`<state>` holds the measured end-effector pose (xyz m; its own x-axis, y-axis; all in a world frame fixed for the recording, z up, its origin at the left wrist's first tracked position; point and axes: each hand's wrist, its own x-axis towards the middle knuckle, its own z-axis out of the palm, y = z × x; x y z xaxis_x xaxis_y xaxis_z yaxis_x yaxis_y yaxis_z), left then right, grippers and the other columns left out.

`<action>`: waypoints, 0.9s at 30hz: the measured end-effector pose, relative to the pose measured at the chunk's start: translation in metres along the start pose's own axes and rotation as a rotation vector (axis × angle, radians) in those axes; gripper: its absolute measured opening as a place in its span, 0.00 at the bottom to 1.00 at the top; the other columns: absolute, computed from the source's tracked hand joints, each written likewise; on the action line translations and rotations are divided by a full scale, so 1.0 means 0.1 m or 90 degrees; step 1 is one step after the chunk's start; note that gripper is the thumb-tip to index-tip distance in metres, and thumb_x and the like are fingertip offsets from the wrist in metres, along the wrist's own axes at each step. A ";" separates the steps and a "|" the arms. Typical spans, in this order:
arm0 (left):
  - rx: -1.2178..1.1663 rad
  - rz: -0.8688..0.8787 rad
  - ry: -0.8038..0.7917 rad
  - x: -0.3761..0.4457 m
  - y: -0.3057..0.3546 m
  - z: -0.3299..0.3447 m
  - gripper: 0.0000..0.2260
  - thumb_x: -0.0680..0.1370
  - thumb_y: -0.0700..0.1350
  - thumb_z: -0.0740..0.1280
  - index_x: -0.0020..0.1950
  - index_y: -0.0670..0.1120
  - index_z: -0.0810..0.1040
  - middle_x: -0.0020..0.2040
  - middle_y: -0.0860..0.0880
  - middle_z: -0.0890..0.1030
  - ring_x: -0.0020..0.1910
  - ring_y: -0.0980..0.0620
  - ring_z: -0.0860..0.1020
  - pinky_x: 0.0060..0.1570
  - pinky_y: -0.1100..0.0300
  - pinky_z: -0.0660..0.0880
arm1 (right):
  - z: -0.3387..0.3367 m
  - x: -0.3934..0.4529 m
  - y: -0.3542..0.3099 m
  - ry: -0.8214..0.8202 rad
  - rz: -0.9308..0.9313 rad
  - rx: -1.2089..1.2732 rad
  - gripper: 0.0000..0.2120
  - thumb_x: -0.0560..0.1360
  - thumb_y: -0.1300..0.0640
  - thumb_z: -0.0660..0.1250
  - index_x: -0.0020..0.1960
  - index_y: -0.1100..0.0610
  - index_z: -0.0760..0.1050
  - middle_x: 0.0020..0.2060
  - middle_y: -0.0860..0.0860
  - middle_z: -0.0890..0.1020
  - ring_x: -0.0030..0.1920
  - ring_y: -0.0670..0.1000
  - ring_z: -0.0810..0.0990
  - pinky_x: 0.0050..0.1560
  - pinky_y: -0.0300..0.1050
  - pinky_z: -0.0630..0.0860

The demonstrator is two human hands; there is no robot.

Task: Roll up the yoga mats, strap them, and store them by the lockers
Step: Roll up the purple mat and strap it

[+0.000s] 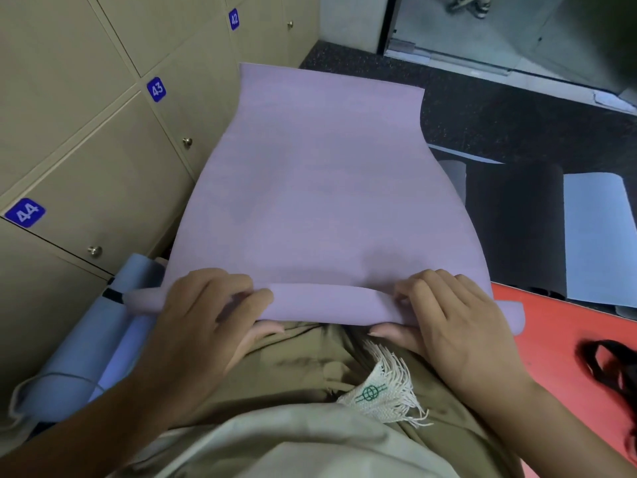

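Note:
A lilac yoga mat [320,188] lies flat on the floor, stretching away from me beside the lockers [86,125]. Its near end is curled into a thin roll [324,305] just in front of my knees. My left hand [203,322] grips the roll's left part, fingers over the top and thumb underneath. My right hand [444,322] grips the right part the same way. A rolled light-blue mat [93,346] with a black strap round it lies at my left against the lockers.
Beige lockers numbered 42, 43 and 44 run along the left. A black mat [513,229] and a pale blue mat [599,236] lie to the right, a red mat [551,346] nearer. A black strap [610,370] rests on the red mat. A glass door [482,29] stands beyond.

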<state>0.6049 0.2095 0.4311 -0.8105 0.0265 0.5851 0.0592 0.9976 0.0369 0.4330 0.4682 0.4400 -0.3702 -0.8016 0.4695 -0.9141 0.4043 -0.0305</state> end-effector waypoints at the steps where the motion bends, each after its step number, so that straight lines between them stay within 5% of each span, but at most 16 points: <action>1: 0.006 -0.002 0.000 -0.02 -0.02 -0.01 0.15 0.84 0.56 0.64 0.60 0.46 0.74 0.54 0.47 0.73 0.49 0.41 0.75 0.51 0.47 0.71 | 0.00 0.00 0.00 0.002 0.005 0.005 0.25 0.82 0.36 0.60 0.48 0.59 0.74 0.40 0.53 0.77 0.37 0.58 0.76 0.40 0.52 0.68; 11: -0.024 -0.087 -0.043 0.05 0.03 0.07 0.25 0.78 0.65 0.66 0.49 0.42 0.80 0.46 0.47 0.79 0.45 0.43 0.75 0.45 0.49 0.68 | 0.03 -0.05 -0.11 0.008 0.104 0.017 0.26 0.79 0.35 0.62 0.46 0.60 0.75 0.39 0.52 0.76 0.38 0.57 0.76 0.42 0.51 0.68; 18: -0.021 -0.012 -0.075 0.06 -0.01 0.08 0.28 0.82 0.66 0.59 0.43 0.41 0.79 0.38 0.48 0.76 0.32 0.44 0.74 0.38 0.52 0.65 | 0.03 -0.07 -0.08 0.015 0.027 0.023 0.25 0.83 0.39 0.61 0.41 0.59 0.78 0.34 0.51 0.75 0.33 0.55 0.74 0.37 0.50 0.69; 23: 0.000 0.058 -0.077 0.11 -0.07 0.05 0.30 0.82 0.67 0.57 0.41 0.42 0.79 0.34 0.47 0.75 0.29 0.45 0.75 0.29 0.51 0.73 | 0.04 -0.08 0.00 0.022 -0.006 0.050 0.22 0.83 0.42 0.64 0.41 0.58 0.80 0.35 0.51 0.77 0.33 0.54 0.76 0.33 0.51 0.75; 27: -0.017 0.065 -0.079 0.17 -0.12 0.05 0.30 0.80 0.69 0.59 0.39 0.43 0.78 0.33 0.49 0.74 0.27 0.49 0.74 0.24 0.55 0.70 | -0.04 0.00 0.05 0.006 0.043 0.079 0.22 0.81 0.40 0.64 0.40 0.56 0.81 0.33 0.48 0.77 0.32 0.50 0.76 0.34 0.38 0.60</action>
<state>0.5875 0.1987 0.4365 -0.8650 0.1369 0.4827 0.1587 0.9873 0.0043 0.4292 0.4721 0.4428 -0.4301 -0.7706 0.4704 -0.9011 0.3984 -0.1712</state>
